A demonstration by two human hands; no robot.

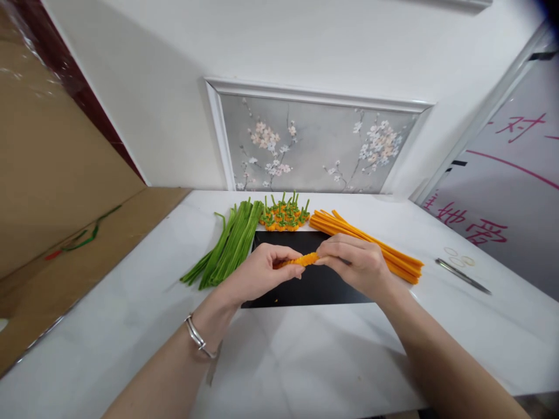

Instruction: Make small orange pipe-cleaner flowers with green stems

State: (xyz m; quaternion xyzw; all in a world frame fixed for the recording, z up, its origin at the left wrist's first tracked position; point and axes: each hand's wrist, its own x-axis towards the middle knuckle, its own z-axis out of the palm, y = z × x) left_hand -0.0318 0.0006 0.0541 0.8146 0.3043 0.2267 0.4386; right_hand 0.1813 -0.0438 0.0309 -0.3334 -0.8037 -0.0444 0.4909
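Note:
Above a black mat (279,294), a coiled orange pipe cleaner (309,259) is stretched between my two hands. My left hand (266,270) pinches its left end between thumb and fingers. At the other end, my right hand (356,259) grips it with closed fingertips. A bundle of green pipe cleaners (236,244) lies left of the mat. To the right, partly behind my right hand, rests a bundle of orange pipe cleaners (397,262). Small orange pieces with green stems (283,215), made of pipe cleaner, are grouped behind the mat.
Tweezers (463,276) and several small clear rings (458,257) lie on the white tabletop (305,355) at the right. A framed floral panel (314,145) is on the wall behind. Cardboard (109,233) borders the left side, and a board with pink writing (506,174) stands right.

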